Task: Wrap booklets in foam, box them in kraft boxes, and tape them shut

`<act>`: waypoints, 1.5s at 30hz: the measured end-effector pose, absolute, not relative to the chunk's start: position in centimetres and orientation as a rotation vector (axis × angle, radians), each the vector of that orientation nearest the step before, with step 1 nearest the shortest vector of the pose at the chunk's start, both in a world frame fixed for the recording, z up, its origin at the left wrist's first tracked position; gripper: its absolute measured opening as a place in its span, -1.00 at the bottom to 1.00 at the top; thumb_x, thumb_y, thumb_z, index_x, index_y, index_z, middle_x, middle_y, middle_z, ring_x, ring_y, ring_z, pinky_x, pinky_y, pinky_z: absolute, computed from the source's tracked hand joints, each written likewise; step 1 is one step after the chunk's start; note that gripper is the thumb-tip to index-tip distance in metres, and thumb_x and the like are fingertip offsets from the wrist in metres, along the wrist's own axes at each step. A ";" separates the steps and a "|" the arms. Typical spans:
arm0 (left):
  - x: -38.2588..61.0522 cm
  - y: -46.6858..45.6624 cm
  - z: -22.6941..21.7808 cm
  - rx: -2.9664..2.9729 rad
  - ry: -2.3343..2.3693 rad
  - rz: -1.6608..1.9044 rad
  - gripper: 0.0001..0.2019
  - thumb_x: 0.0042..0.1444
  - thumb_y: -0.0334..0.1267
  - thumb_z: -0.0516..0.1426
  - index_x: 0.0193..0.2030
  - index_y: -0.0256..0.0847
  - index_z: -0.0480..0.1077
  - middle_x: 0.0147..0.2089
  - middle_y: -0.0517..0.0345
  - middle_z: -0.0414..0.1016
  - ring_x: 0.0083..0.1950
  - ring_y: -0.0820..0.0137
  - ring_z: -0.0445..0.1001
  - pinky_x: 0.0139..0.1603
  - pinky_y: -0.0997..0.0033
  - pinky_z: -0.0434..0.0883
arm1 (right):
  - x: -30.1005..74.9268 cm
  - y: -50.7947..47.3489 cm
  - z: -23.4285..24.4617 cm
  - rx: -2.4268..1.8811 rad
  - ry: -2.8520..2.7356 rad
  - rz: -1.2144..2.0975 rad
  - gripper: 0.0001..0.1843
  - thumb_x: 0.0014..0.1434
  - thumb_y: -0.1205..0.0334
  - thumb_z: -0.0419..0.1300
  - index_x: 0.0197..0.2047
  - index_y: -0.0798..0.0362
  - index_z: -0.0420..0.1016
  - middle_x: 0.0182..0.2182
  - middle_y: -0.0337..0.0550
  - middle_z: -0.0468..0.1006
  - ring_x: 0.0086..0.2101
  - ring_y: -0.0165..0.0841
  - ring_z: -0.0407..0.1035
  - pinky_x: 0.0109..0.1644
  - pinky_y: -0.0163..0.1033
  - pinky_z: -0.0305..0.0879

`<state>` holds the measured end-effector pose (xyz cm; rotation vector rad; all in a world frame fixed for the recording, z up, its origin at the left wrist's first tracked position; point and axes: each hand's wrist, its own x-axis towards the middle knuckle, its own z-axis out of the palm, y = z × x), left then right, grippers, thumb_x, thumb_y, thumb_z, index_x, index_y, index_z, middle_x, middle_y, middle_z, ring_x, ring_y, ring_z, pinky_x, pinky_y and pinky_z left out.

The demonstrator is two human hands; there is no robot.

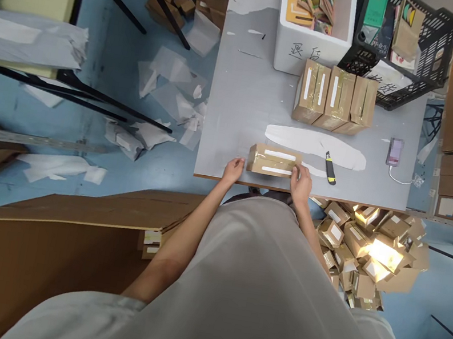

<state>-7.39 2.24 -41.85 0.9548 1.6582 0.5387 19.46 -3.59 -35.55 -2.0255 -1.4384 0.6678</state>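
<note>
A small brown cardboard box (pixel 275 162), sealed with clear tape and bearing two white strips, lies near the front edge of the grey table (pixel 238 96). My right hand (pixel 301 183) grips its right end, thumb and fingers at the corner. Just off the box's left end is my left hand (pixel 234 169), its fingers curled together; whether anything is in them is hidden. A yellow-and-black utility knife (pixel 330 168) rests to the right, its tip over a long white paper sheet (pixel 296 139). Three taped cardboard boxes (pixel 336 98) stand side by side behind the paper.
At the back are a white bin (pixel 288 47) holding booklets and a black plastic crate (pixel 436 71). A phone (pixel 394 152) with a cable lies at right. Many small boxes (pixel 359 244) are heaped below right. A large open carton (pixel 71 213) stands at lower left.
</note>
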 end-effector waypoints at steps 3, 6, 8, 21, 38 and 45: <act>-6.4 2.6 -41.2 0.884 1.597 0.535 -0.60 0.42 0.08 0.19 -0.04 -0.25 0.63 0.03 -0.18 0.74 0.10 0.09 0.70 0.13 0.17 0.60 | 21.0 -3.6 -34.9 -2.094 -1.352 0.591 -0.35 0.61 -0.23 -0.06 0.27 0.07 0.62 0.22 0.26 0.66 0.25 0.02 0.52 0.44 0.19 0.43; -5.1 2.9 -40.1 0.848 1.508 0.548 -0.64 0.43 0.02 0.20 -0.01 -0.25 0.64 0.12 -0.20 0.75 0.11 0.11 0.72 0.15 0.17 0.63 | 21.8 -3.7 -33.5 -2.054 -1.289 0.547 -0.30 0.59 -0.31 -0.04 0.27 0.07 0.62 0.22 0.27 0.65 0.25 0.00 0.52 0.43 0.16 0.44; -4.1 3.0 -39.1 0.833 1.422 0.568 -0.62 0.41 0.07 0.24 -0.02 -0.24 0.65 0.14 -0.20 0.75 0.13 0.09 0.73 0.19 0.14 0.63 | 21.8 -3.7 -32.3 -2.004 -1.262 0.585 -0.30 0.58 -0.34 -0.02 0.24 0.06 0.65 0.21 0.24 0.67 0.22 -0.01 0.54 0.36 0.12 0.50; -6.1 3.0 -33.6 1.115 1.491 0.759 -0.61 0.27 0.01 0.37 0.07 -0.22 0.74 0.07 -0.08 0.81 0.04 0.11 0.75 0.18 0.15 0.65 | 17.9 -3.1 -31.9 -1.829 -1.128 0.959 -0.24 0.38 -0.48 0.23 0.08 0.08 0.78 0.09 0.17 0.77 0.12 0.03 0.63 0.26 0.12 0.63; -6.9 2.1 -40.5 0.871 1.564 0.568 -0.61 0.30 0.14 0.29 -0.04 -0.17 0.63 0.17 -0.18 0.73 0.27 0.05 0.66 0.33 0.07 0.57 | 22.7 -3.8 -34.1 -1.936 -0.867 0.827 -0.21 0.25 -0.47 0.30 0.09 0.12 0.73 0.14 0.26 0.75 0.13 0.02 0.63 0.36 0.23 0.55; -1.9 3.1 -40.2 0.909 1.404 0.508 -0.60 0.25 0.14 0.33 -0.13 -0.19 0.67 -0.03 -0.06 0.79 0.14 0.08 0.70 0.24 0.13 0.61 | 23.4 -4.5 -31.8 -1.979 -0.958 0.694 -0.28 0.40 -0.36 0.23 0.21 0.11 0.71 0.24 0.26 0.69 0.22 -0.01 0.59 0.35 0.17 0.57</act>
